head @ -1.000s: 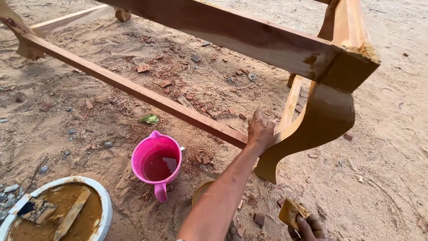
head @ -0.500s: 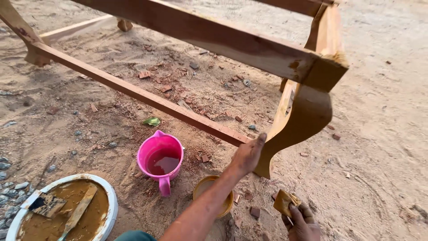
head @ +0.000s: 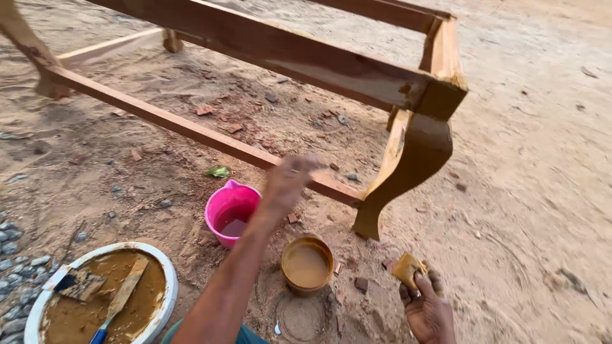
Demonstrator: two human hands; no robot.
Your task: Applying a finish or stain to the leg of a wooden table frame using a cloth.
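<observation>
Putty scrap (head: 408,269) pinched in right-hand fingers (head: 426,280), left hand (head: 288,180) blurred, finger state unclear; best pressed thinly along curved wooden leg (head: 408,167).

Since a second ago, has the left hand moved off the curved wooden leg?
Yes. The left hand has drawn back from the curved wooden leg, and is now blurred above the pink plastic jug.

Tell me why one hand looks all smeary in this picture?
In the head view the left hand is blurred, as a moving hand would be, while the right hand holding a brown pad looks sharper. The wooden frame, pink jug and small bowl are clear. Light is soft and warm, with faint shadows on the sand.
</observation>
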